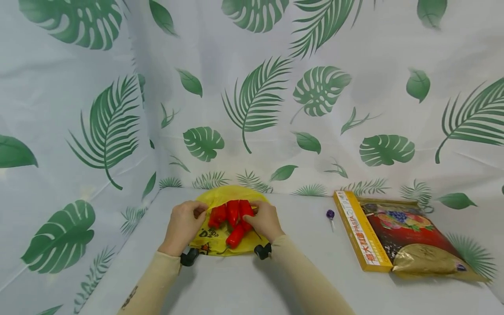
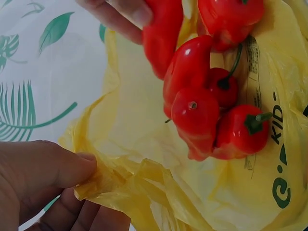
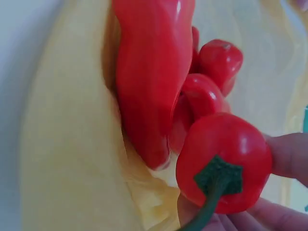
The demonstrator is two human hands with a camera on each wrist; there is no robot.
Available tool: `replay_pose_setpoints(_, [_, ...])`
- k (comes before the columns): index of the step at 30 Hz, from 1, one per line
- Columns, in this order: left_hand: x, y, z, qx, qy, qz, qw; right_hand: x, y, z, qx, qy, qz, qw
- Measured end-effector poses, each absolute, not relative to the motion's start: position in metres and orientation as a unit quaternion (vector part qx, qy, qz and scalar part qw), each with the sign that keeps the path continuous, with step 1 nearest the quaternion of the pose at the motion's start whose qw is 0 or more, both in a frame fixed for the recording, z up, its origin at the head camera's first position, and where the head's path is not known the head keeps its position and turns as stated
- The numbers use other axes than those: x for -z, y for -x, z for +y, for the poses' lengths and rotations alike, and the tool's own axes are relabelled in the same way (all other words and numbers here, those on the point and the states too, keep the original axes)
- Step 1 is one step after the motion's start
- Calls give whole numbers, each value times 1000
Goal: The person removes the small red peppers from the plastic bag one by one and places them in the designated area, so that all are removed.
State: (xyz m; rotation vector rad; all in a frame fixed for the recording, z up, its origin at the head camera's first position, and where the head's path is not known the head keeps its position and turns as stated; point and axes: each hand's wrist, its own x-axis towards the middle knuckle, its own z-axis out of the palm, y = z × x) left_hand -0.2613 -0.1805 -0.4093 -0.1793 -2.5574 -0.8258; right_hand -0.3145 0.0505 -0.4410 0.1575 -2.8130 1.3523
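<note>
A thin yellow plastic bag (image 1: 224, 192) with dark printing lies spread on the table. Several glossy red peppers (image 2: 192, 115) with green stems are piled on it. At the bag's left side, my left hand (image 1: 184, 226) pinches the crumpled edge between thumb and fingers; the left wrist view shows this grip closely. My right hand (image 1: 267, 218) holds one red pepper (image 3: 224, 163) at the right of the pile, stem toward the right wrist camera. Beside it in that view, a long red pepper (image 3: 151, 82) lies along the yellow plastic.
To the right, a purple lollipop (image 1: 330, 214) lies on the white table (image 1: 307, 258). Beyond it are a yellow-orange pasta box (image 1: 364, 234) and a red and gold packet (image 1: 417, 236). Leaf-printed cloth (image 1: 267, 109) hangs behind and at the left.
</note>
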Motion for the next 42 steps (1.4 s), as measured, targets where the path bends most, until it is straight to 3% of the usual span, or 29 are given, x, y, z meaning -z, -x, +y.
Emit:
replay_pose_setpoints(6, [410, 261, -179, 306, 57, -925, 218, 437, 296, 62, -468, -67, -881, -9])
replay_pose_setpoints(21, [410, 260, -169, 308, 65, -926, 209, 431, 280, 75, -601, -59, -797, 11])
replay_pose_setpoints(30, [405, 257, -171, 316, 58, -925, 202, 421, 262, 97, -541, -57, -838, 36])
replay_pose_setpoints(42, [408, 257, -165, 326, 70, -921, 204, 438, 230, 178, -435, 8, -900, 35])
